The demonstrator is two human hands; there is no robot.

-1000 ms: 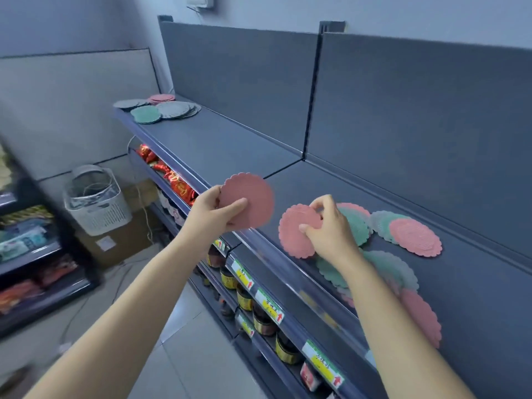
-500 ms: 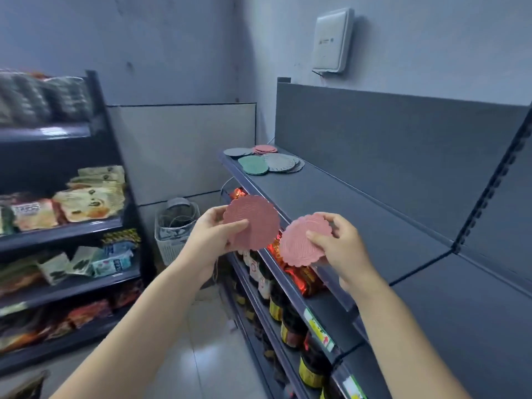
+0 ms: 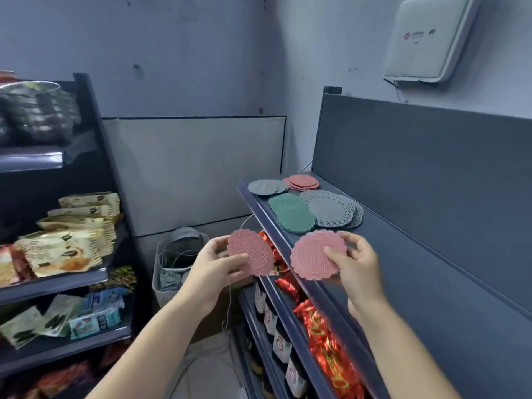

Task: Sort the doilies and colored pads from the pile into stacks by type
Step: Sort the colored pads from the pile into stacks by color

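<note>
While one pink scalloped ribbed pad (image 3: 250,256) sits pinched in the left hand (image 3: 213,269) and its twin (image 3: 315,254) in the right hand (image 3: 357,263), the pink stack (image 3: 302,182) lies beyond both. Reaching over could drag the nearer green stack (image 3: 292,213) askew.

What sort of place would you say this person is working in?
Probably a small grocery shop: dark metal display shelving, snack packets on the left rack, and labelled jars and red-wrapped sweets stocked lower down.
</note>
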